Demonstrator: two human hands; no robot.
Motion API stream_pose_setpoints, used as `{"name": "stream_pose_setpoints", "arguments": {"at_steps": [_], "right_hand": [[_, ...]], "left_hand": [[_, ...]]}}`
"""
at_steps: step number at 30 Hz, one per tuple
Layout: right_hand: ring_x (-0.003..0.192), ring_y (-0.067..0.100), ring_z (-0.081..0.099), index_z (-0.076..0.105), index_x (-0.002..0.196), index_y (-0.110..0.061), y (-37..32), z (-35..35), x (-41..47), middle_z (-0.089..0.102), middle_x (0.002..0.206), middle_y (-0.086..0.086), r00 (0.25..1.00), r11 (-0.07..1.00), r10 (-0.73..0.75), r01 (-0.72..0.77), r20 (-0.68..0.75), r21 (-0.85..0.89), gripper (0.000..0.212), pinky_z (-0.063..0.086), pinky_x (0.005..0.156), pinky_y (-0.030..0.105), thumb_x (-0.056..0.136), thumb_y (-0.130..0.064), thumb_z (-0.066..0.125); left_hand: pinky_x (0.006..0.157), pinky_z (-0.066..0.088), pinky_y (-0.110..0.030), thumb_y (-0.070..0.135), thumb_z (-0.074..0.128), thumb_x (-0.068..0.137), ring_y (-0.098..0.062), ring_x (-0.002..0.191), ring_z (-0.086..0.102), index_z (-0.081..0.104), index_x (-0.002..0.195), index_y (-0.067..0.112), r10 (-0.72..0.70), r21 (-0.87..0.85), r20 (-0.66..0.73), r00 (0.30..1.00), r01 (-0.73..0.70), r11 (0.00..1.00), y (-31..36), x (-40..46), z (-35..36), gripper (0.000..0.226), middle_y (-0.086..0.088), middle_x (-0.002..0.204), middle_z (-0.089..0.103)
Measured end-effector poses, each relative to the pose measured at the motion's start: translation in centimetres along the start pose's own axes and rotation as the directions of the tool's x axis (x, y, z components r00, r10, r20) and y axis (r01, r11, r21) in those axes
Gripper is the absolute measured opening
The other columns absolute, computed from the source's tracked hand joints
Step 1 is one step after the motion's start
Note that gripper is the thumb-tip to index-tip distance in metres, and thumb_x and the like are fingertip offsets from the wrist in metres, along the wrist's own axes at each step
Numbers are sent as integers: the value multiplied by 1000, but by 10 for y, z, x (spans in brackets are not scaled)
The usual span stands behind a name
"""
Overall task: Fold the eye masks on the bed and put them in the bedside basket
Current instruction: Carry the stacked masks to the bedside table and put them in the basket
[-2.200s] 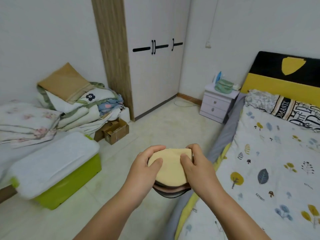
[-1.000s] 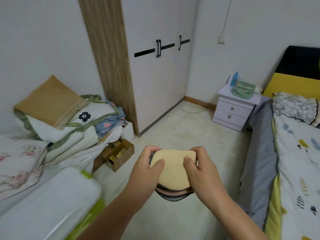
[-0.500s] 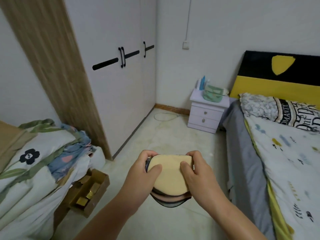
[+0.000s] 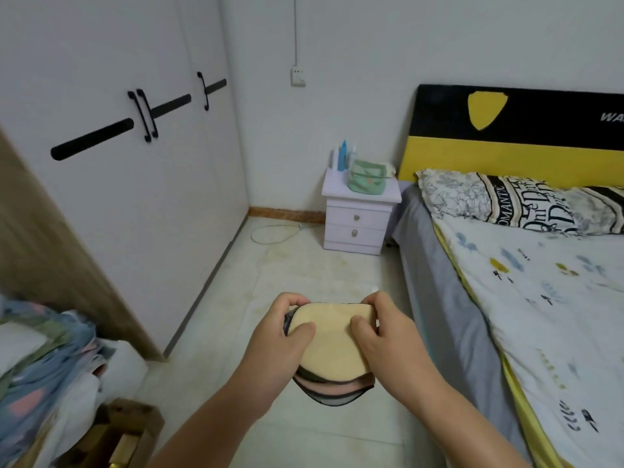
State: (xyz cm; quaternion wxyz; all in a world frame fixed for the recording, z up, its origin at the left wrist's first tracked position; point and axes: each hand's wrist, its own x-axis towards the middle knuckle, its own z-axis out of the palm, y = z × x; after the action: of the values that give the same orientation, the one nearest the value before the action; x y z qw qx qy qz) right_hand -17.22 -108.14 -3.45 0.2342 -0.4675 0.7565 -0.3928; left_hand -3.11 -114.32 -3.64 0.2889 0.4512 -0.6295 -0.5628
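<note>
I hold a stack of folded eye masks (image 4: pixel 332 349) in front of me over the floor; the top one is pale yellow, with pink, grey and dark ones under it. My left hand (image 4: pixel 275 346) grips the stack's left side, thumb on top. My right hand (image 4: pixel 388 336) grips its right side the same way. A green fabric basket (image 4: pixel 366 177) stands on the lilac bedside cabinet (image 4: pixel 358 217) at the far wall, well beyond my hands. The bed (image 4: pixel 540 298) with its patterned sheet lies to my right.
A white wardrobe (image 4: pixel 135 163) with black handles lines the left wall. Piled bedding (image 4: pixel 40 359) and an open cardboard box (image 4: pixel 125 437) sit at lower left. Bottles (image 4: pixel 342 157) stand behind the basket. A white cable (image 4: pixel 273 231) loops on the floor between wardrobe and cabinet.
My view has swung right and moved forward past the bedding pile, so the cabinet and basket are now ahead and nearer. Both hands keep the same grip on the stack.
</note>
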Motion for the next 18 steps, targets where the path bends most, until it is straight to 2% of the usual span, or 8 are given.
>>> {"name": "stream_pose_setpoints", "arguments": {"at_steps": [4, 8, 13, 18], "right_hand": [[58, 11, 42, 45, 81, -18, 14, -17, 64, 48, 65, -3, 1000, 1000, 21, -21, -17, 16, 6, 31, 50, 26, 87, -20, 46], [59, 12, 43, 44, 80, -17, 25, -39, 131, 48, 65, -3, 999, 1000, 29, -28, -46, 4, 7, 31, 51, 27, 86, -20, 47], [55, 10, 41, 43, 77, -18, 33, -52, 204, 45, 61, -4, 998, 1000, 21, -23, -58, -22, 9, 28, 47, 24, 86, -19, 47], [54, 9, 40, 45, 78, -19, 36, -46, 268, 44, 60, -5, 998, 998, 38, -40, -45, -41, 8, 27, 47, 22, 86, -19, 46]], "left_hand": [[58, 40, -21, 10, 48, 84, -16, 75, 53, 53, 91, 37, -2, 44, 23, 1000, 1, 999, 15, 67, 21, 28, 5, 83, 56], [36, 31, -10, 11, 46, 85, -11, 63, 48, 51, 92, 39, -2, 93, 43, 999, -2, 996, 37, 134, 43, 30, 6, 79, 53], [41, 30, -17, 12, 46, 84, -11, 62, 47, 51, 94, 38, 2, 127, 41, 999, -7, 992, 52, 206, 59, 28, 7, 79, 52], [42, 29, -17, 13, 46, 83, -12, 65, 48, 50, 92, 38, -17, 160, 67, 998, 6, 987, 55, 274, 56, 27, 6, 81, 53]]}}
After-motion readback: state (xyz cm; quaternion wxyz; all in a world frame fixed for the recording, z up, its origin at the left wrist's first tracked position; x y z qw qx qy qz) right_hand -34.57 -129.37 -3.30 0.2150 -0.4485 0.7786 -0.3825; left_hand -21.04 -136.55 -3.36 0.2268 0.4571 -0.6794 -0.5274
